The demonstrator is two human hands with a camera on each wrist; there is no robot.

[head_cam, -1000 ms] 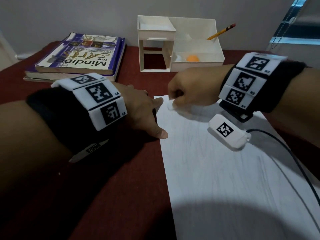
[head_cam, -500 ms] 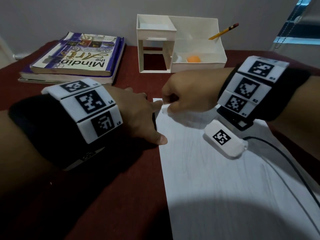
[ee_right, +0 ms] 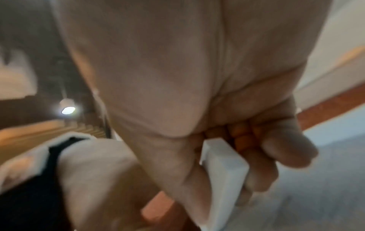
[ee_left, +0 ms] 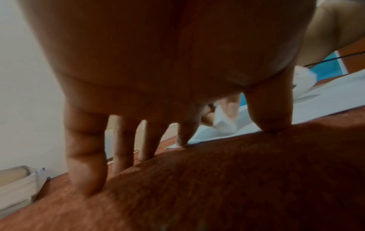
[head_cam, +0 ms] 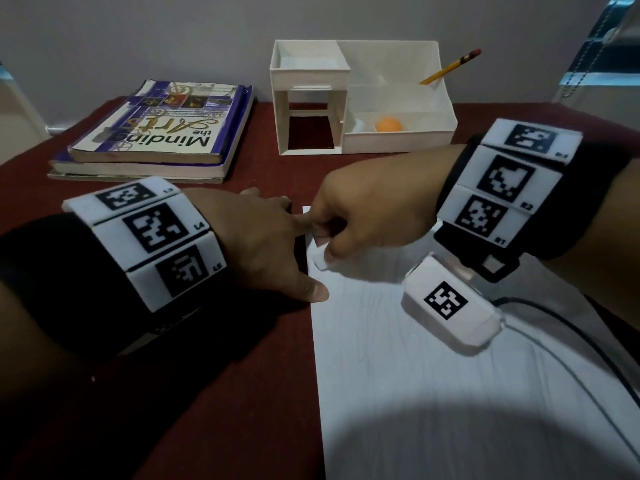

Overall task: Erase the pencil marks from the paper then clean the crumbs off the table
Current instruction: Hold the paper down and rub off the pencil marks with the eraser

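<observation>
A white sheet of paper (head_cam: pixel 450 393) with faint pencil strokes lies on the dark red table (head_cam: pixel 225 410). My right hand (head_cam: pixel 363 220) pinches a white eraser (head_cam: pixel 320 258) and holds it against the paper's far left corner. In the right wrist view the eraser (ee_right: pixel 225 168) sits between thumb and curled fingers. My left hand (head_cam: pixel 273 244) lies flat with straight fingers spread, its thumb (head_cam: pixel 317 292) and forefinger pressing the paper's left edge. The left wrist view shows those fingertips (ee_left: pixel 270 123) on the table and paper (ee_left: pixel 217 134).
Two stacked books (head_cam: pixel 159 133) lie at the back left. A white desk organiser (head_cam: pixel 360 98) stands at the back, holding a yellow pencil (head_cam: pixel 450 65) and an orange ball (head_cam: pixel 388 125). A black cable (head_cam: pixel 571 334) crosses the paper's right side.
The right hand with the eraser shifted slightly left and towards me over the paper's top corner. The left hand stayed pressed at the paper's edge.
</observation>
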